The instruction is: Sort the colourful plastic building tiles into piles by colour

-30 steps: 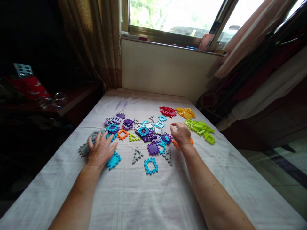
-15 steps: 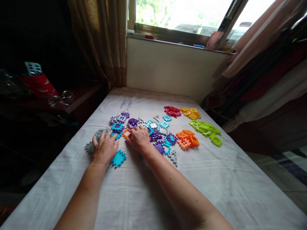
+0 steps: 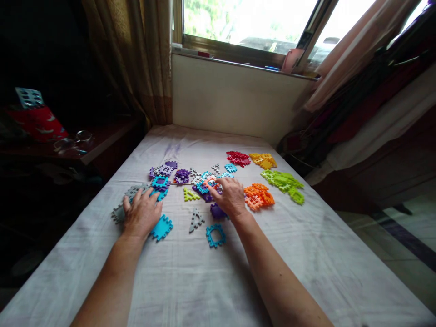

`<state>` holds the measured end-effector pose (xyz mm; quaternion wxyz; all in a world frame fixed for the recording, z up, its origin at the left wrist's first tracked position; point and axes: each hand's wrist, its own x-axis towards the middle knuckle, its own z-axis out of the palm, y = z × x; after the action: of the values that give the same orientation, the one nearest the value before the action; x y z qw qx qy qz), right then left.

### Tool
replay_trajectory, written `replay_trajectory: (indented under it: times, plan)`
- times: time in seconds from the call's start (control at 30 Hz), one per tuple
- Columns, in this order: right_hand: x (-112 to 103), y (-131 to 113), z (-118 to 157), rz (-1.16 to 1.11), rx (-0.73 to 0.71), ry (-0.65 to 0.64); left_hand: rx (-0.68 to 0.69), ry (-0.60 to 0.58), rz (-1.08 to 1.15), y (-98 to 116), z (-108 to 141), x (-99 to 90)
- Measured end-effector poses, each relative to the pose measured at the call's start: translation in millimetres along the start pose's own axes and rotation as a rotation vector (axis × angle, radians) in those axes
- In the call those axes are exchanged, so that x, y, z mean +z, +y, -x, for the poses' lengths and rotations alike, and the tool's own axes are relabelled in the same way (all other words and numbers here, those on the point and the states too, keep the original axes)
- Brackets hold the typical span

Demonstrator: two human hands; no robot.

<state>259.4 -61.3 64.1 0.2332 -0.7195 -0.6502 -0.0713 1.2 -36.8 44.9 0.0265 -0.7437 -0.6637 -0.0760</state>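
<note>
My left hand (image 3: 142, 212) lies with fingers apart over a heap of grey interlocking plastic tiles (image 3: 118, 214), its fingertips beside a blue and purple stack (image 3: 160, 182). A solid blue tile (image 3: 162, 228) rests right of that wrist. Thumb and fingers of my right hand (image 3: 232, 196) pinch an orange square tile (image 3: 209, 182) above a mixed pile of blue, white and purple tiles (image 3: 205, 194). Nearer me are a grey triangular tile (image 3: 196, 220), a blue tile with a round opening (image 3: 215, 236) and a lime triangular tile (image 3: 190, 195).
Sorted heaps of red (image 3: 237, 158), yellow (image 3: 263, 161), lime (image 3: 282, 180) and orange tiles (image 3: 259, 197) lie to the right. Purple tiles (image 3: 182, 176) sit farther back. Eyeglasses (image 3: 73, 142) rest on a dark side table at left. A wall and window stand behind.
My right hand has moved right with the orange tile, off the area by the left hand. A lime triangle now shows, and the mixed pile's pieces have shifted. My left hand stays on the grey heap.
</note>
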Motion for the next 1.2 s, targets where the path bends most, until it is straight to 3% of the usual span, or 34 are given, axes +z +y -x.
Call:
replay_trajectory:
  times: [0.1, 0.2, 0.4, 0.53, 0.7, 0.83, 1.0, 1.2]
  plan:
    - [-14, 53, 9, 0.11, 0.183, 0.049, 0.003, 0.007, 0.0, 2, 1, 0.1]
    - [-22, 92, 17, 0.202, 0.306, 0.061, 0.018, 0.006, 0.02, 3, 1, -1.0]
    - [-27, 115, 24, 0.287, 0.385, 0.013, 0.016, 0.006, 0.022, 3, 1, -0.1]
    - [-15, 104, 28, 0.209, 0.286, 0.102, 0.019, 0.012, 0.006, 1, 0, 2.8]
    - [28, 73, 35, -0.027, -0.002, 0.117, 0.006, 0.039, 0.017, 2, -1, 4.3]
    - [53, 54, 37, -0.112, 0.014, 0.106, 0.0, 0.069, 0.026, 3, -1, 4.8]
    - [57, 27, 35, -0.213, 0.08, 0.107, -0.006, 0.066, 0.049, 4, -1, 6.1]
    - [63, -26, 36, -0.34, -0.051, 0.076, -0.015, 0.127, 0.097, 2, -2, 7.7]
